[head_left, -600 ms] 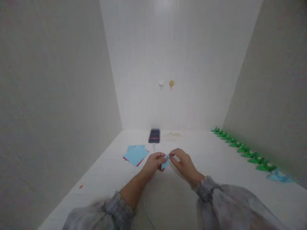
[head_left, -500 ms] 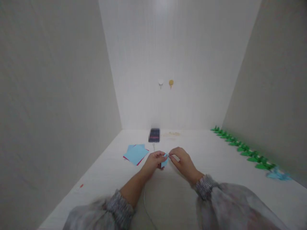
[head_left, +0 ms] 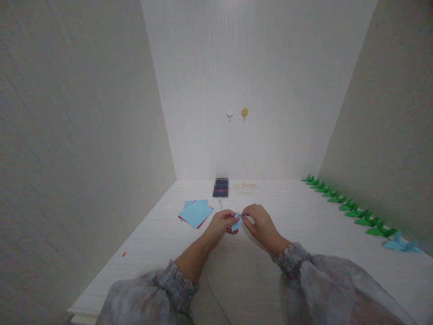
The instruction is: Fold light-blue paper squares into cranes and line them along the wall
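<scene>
Between my hands is a small folded piece of light blue paper (head_left: 235, 225), held up above the white table. My left hand (head_left: 221, 225) grips it from the left, thumb on top and fingers behind. On the other side, my right hand (head_left: 260, 225) pinches the paper's upper right edge between thumb and forefinger. The exact folds are too small to make out. To the left of my left hand lies a loose stack of square sheets (head_left: 196, 213), light blue on top with red edges showing beneath.
A row of green folded paper figures (head_left: 352, 211) runs along the right wall, with a light blue one (head_left: 401, 243) at its near end. A phone (head_left: 221, 188) with a white cable (head_left: 214, 291) lies at the back. An orange scrap (head_left: 124, 254) is at the left edge.
The whole view has shifted slightly, so everything sits a little further right and higher. Both hands keep hold of the blue paper, with only a slight shift of the fingers.
</scene>
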